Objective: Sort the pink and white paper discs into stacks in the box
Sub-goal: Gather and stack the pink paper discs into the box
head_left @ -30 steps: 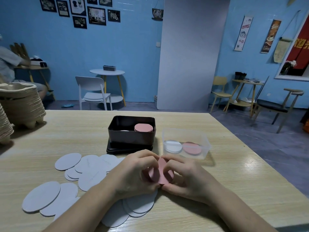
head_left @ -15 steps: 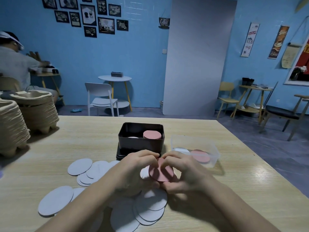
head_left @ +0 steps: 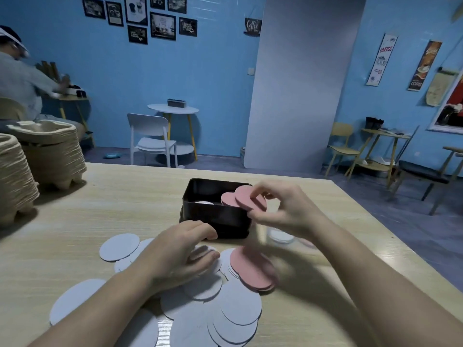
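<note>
R hand (head_left: 283,209): thumb + fingertips pinching pink disc (head_left: 246,196) by its edge; held tilted, just above box rim.
Pink disc: maybe more than one in the pinch, can't tell; round, flat, thin, matte card w/ clean-cut edge.
Box (head_left: 215,217): at 12 o'clock on table; black, rectangular, rounded corners, slight sheen, prob. metal; open top; sat on what looks like its lid.
Inside box: pink stack (head_left: 228,199) on 3 o'clock side, up to about rim height; white disc (head_left: 204,202) on 9 o'clock side, much lower, depth under it hidden.
L hand (head_left: 180,251): at 6 o'clock of box, palm down on loose white discs (head_left: 235,306), fingers loosely bent; gripping one or only resting, can't tell.
White discs: many, overlapping, spread from 9 round to 5 o'clock of L hand; same round card, pale, no gloss.
Pink pile (head_left: 250,269): at 3 o'clock of L hand, lying on the whites; several, slightly slipped.
Done: both colours begun in box, pink well ahead.
Left: held disc not yet down; pink pile + nearly all whites to go; est. under half done.
Table (head_left: 100,209): pale wood grain, smooth, some glare.
Far 9 o'clock: pulp trays (head_left: 50,151), ribbed brown stacks, not part of job.
</note>
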Demonstrator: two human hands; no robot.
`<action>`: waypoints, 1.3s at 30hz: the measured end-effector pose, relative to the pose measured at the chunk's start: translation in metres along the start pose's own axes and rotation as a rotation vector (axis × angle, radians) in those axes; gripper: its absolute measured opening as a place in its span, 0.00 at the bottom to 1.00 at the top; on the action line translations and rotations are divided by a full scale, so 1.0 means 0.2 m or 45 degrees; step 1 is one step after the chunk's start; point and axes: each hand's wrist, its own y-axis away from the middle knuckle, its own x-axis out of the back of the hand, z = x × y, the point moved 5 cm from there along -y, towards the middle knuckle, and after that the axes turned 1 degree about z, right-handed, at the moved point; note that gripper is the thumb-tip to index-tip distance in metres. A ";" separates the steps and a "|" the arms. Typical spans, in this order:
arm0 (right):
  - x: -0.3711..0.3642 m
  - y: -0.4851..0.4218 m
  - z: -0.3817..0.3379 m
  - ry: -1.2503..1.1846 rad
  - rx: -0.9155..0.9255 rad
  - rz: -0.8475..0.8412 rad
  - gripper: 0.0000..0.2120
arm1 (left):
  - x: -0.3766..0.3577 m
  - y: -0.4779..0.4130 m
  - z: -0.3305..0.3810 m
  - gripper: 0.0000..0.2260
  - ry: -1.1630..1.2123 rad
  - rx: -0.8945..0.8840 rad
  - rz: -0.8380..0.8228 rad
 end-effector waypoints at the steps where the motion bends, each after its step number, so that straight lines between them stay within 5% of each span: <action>1: 0.00 -0.05 0.01 0.012 -0.037 -0.003 0.13 | 0.00 0.00 -0.01 0.14 0.008 0.008 0.001; 10: -0.13 -0.33 0.11 0.318 -0.312 -0.270 0.20 | 0.01 0.03 -0.03 0.11 0.084 0.047 -0.011; 20: -0.21 -0.36 0.15 0.575 -0.220 -0.411 0.08 | 0.02 0.03 -0.02 0.10 0.194 0.038 0.028; 33: -0.21 -0.34 0.14 0.443 -0.215 -0.374 0.10 | 0.00 0.04 -0.02 0.07 0.225 0.043 -0.002; 39: -0.13 -0.26 0.06 0.288 -0.173 -0.133 0.06 | 0.01 0.05 -0.03 0.07 0.228 0.048 0.011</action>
